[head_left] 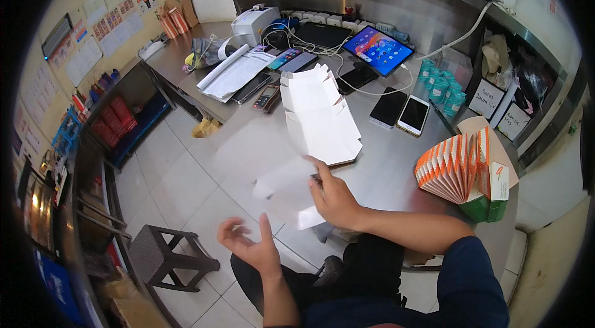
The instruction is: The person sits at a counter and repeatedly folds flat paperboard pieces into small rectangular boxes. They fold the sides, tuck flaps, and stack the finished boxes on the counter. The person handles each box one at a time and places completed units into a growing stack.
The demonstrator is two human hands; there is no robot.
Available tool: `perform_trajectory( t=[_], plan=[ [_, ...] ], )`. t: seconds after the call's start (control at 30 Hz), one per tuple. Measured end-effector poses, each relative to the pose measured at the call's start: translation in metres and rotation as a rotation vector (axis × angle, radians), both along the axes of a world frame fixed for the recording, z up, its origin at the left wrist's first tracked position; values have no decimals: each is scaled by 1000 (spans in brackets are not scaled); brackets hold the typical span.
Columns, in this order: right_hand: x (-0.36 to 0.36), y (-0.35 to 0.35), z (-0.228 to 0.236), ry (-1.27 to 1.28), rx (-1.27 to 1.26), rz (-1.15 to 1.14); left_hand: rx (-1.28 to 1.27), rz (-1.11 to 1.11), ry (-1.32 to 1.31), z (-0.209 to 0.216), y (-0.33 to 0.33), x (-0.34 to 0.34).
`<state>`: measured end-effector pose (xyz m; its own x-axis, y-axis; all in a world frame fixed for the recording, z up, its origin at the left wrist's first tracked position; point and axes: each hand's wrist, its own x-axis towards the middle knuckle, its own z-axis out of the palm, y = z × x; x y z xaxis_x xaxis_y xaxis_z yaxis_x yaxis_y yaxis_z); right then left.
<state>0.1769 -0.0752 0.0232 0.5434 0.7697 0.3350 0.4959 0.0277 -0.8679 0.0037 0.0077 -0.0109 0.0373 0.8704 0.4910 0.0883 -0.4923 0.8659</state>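
My right hand (pixel 336 196) is closed on the edge of a white cardboard sheet (pixel 263 157), pinched between thumb and fingers. Motion smears the sheet, so its folds cannot be made out; it hangs in the air left of the steel table's edge. Below it, my left hand (pixel 253 247) is open, fingers spread and holding nothing, apart from the sheet. A stack of white flat box blanks with notched flaps (pixel 319 118) lies on the steel table (pixel 387 167), just beyond my right hand.
Orange-striped folded cartons (pixel 449 167) stand at the right. Behind are two phones (pixel 413 115), a tablet (pixel 378 50), teal rolls (pixel 439 89), papers (pixel 235 74), a calculator (pixel 266 98), a small white printer (pixel 255 24) and loose cables. A brown stool (pixel 164 257) stands on the floor at left.
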Motion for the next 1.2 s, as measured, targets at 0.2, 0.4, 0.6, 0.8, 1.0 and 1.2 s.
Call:
perform_trajectory(
  t=[0.2, 0.4, 0.6, 0.8, 1.0, 1.2],
  plan=[
    [-25, -7, 7, -501, 149, 352, -408, -531, -395, -4, -1, 8],
    [-26, -14, 15, -311, 65, 260, -637, -745, -538, 1, 7, -4],
    [-17, -8, 8, 83, 114, 156, -751, -761, -338, 2, -9, 4],
    [-19, -5, -10, 171, 113, 234, -748, -734, -325, -11, -3, 8],
    [-17, -6, 9, 435, -67, 189, -797, -749, -325, -25, -3, 14],
    [-9, -5, -7, 276, 89, 268, -749, -710, -391, -36, -6, 18]
  ],
)
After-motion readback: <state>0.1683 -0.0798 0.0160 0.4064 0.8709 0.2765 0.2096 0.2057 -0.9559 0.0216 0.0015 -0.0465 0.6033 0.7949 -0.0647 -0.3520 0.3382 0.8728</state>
